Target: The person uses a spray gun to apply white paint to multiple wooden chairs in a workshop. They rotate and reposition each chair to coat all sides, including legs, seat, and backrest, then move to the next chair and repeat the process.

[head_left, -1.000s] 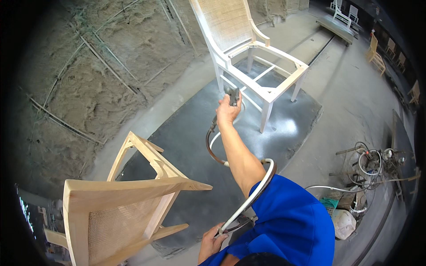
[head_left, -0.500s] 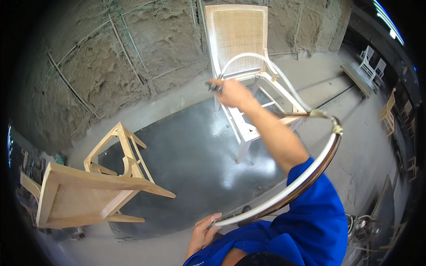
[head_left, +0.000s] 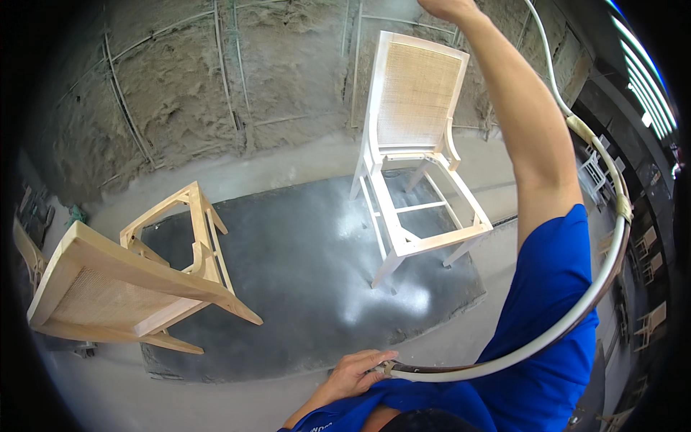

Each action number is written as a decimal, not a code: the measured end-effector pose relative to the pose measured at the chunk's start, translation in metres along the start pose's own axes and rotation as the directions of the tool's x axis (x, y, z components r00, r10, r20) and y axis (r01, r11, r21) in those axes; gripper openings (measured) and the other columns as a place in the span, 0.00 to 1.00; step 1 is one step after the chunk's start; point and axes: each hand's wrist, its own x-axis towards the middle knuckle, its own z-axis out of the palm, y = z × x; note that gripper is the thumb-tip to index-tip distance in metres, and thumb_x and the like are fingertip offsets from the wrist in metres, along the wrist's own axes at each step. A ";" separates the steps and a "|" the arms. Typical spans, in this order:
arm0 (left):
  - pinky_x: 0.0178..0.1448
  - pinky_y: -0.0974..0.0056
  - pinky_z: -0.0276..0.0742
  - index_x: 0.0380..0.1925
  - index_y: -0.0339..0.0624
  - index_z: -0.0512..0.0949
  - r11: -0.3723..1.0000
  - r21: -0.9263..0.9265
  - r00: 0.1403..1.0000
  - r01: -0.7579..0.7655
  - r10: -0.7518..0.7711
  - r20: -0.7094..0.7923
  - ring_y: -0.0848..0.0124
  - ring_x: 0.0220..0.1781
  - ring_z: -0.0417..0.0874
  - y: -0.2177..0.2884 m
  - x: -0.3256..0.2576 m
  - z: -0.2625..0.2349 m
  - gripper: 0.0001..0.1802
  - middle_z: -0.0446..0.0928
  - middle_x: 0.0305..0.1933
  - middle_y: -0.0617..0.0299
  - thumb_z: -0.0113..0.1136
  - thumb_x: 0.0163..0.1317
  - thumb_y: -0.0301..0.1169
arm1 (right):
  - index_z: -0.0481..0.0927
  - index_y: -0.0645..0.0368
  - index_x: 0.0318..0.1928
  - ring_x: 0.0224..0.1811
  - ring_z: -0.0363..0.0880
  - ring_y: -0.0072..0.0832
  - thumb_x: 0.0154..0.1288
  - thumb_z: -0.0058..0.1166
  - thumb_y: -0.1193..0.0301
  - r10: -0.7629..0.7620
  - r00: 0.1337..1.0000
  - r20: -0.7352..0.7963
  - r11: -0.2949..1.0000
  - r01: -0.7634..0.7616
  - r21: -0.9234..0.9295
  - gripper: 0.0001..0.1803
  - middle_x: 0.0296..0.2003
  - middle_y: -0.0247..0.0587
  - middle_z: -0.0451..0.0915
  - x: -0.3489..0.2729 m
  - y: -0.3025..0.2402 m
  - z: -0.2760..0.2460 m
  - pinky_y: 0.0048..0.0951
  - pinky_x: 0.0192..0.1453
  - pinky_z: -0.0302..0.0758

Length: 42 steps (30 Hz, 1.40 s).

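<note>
At the top edge, the right hand [head_left: 446, 6] ends a forearm [head_left: 522, 108] reaching up and leftward, cut off so that whether its fingers clamp anything cannot be told. Low at centre, the left hand [head_left: 351, 374] has thumb and fingers closed on the pale hose [head_left: 446, 376], which bows rightward past the blue sleeve [head_left: 547, 302] and leaves the view at top (far end not visible). Between the hands' levels, the white chair [head_left: 417, 101] stands on the dark slab [head_left: 288, 302], bare wooden chair [head_left: 115, 289] at left.
</note>
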 end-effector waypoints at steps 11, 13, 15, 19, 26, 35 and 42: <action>0.58 0.57 0.82 0.64 0.46 0.79 0.997 0.014 0.993 0.070 -0.068 -0.101 0.52 0.56 0.87 0.027 0.003 -0.021 0.27 0.85 0.57 0.50 0.69 0.64 0.26 | 0.87 0.61 0.31 0.16 0.75 0.33 0.63 0.52 0.72 0.343 0.797 0.497 0.920 -0.392 -0.007 0.11 0.20 0.44 0.81 0.085 -0.020 0.045 0.43 0.21 0.72; 0.58 0.57 0.82 0.64 0.45 0.79 0.997 0.003 0.986 0.082 -0.081 -0.148 0.52 0.57 0.87 0.030 0.005 -0.015 0.26 0.84 0.58 0.49 0.69 0.65 0.26 | 0.87 0.61 0.32 0.17 0.76 0.34 0.64 0.52 0.72 0.337 0.829 0.446 0.937 -0.343 -0.070 0.11 0.21 0.44 0.82 0.090 -0.001 0.038 0.45 0.22 0.73; 0.59 0.56 0.82 0.64 0.44 0.79 0.998 -0.010 0.976 0.059 -0.060 -0.207 0.52 0.57 0.87 0.030 0.012 -0.003 0.26 0.84 0.59 0.49 0.68 0.65 0.25 | 0.86 0.62 0.32 0.16 0.75 0.36 0.65 0.51 0.72 0.478 0.820 0.316 0.868 -0.495 -0.028 0.12 0.20 0.46 0.80 0.086 0.026 0.012 0.49 0.23 0.73; 0.57 0.60 0.83 0.62 0.41 0.81 0.998 0.028 0.974 0.054 -0.047 -0.222 0.58 0.51 0.89 0.022 0.041 0.038 0.24 0.87 0.51 0.50 0.69 0.65 0.24 | 0.83 0.62 0.28 0.15 0.70 0.40 0.66 0.52 0.70 0.654 0.695 0.300 0.731 -0.683 -0.011 0.12 0.17 0.46 0.74 0.067 0.105 -0.057 0.52 0.21 0.68; 0.55 0.60 0.82 0.66 0.45 0.78 0.993 0.080 0.957 0.091 -0.065 -0.283 0.57 0.50 0.89 -0.001 0.115 0.145 0.28 0.85 0.51 0.48 0.67 0.65 0.20 | 0.84 0.60 0.37 0.20 0.78 0.32 0.64 0.58 0.67 0.743 0.589 0.319 0.612 -0.790 0.032 0.10 0.23 0.43 0.82 -0.007 0.356 -0.144 0.38 0.23 0.74; 0.54 0.61 0.82 0.63 0.41 0.80 0.988 0.128 0.954 0.089 -0.048 -0.295 0.56 0.49 0.89 -0.012 0.182 0.253 0.24 0.86 0.52 0.48 0.66 0.66 0.21 | 0.83 0.58 0.40 0.22 0.80 0.26 0.66 0.56 0.68 0.622 0.772 0.133 0.776 -0.630 0.026 0.08 0.26 0.41 0.84 -0.122 0.427 -0.183 0.32 0.23 0.74; 0.54 0.59 0.82 0.62 0.40 0.80 0.969 0.243 0.979 0.049 0.002 -0.206 0.53 0.50 0.88 -0.008 0.191 0.272 0.26 0.86 0.52 0.50 0.66 0.62 0.19 | 0.86 0.54 0.49 0.19 0.74 0.21 0.64 0.62 0.65 0.335 0.901 0.274 0.755 -0.431 0.494 0.14 0.23 0.35 0.80 -0.142 0.284 -0.196 0.31 0.22 0.70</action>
